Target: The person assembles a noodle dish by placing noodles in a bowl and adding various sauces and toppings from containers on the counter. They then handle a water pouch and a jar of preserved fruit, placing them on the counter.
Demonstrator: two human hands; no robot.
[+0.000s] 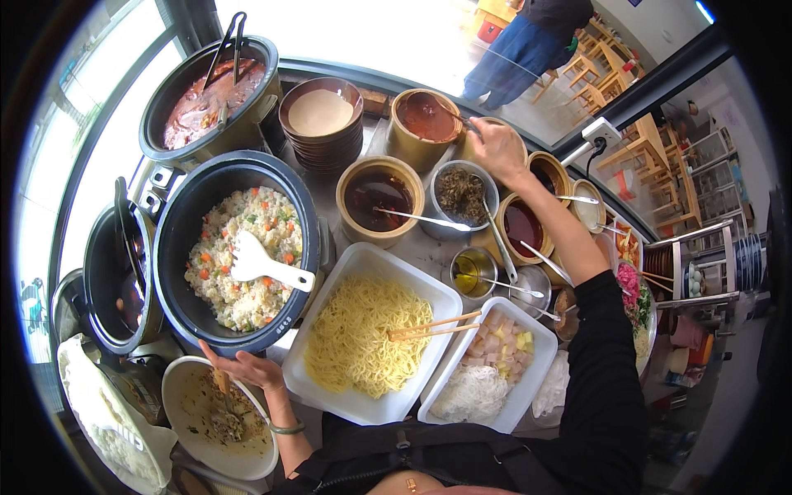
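Observation:
My right hand [497,147] grips the dark handle of a ladle [433,114] whose bowl rests over a tan crock [423,148] of red sauce at the top centre. My left hand [242,369], palm up with fingers spread, is over the rim of a white mixing bowl [185,396]; a wooden-handled utensil [226,396] stands in that bowl among food residue. Just above this hand is a black cooker pot [176,247] of fried rice [210,260] with a white rice paddle [266,263]. Whether the left fingers touch the pot or the utensil, I cannot tell.
A white tub of noodles [365,328] with chopsticks [433,328] and a tub of diced food [495,352] lie before me. Stacked bowls [325,148], sauce crocks [380,232] with spoons, and a pot with tongs [213,139] crowd the counter. A person [526,49] stands beyond the glass.

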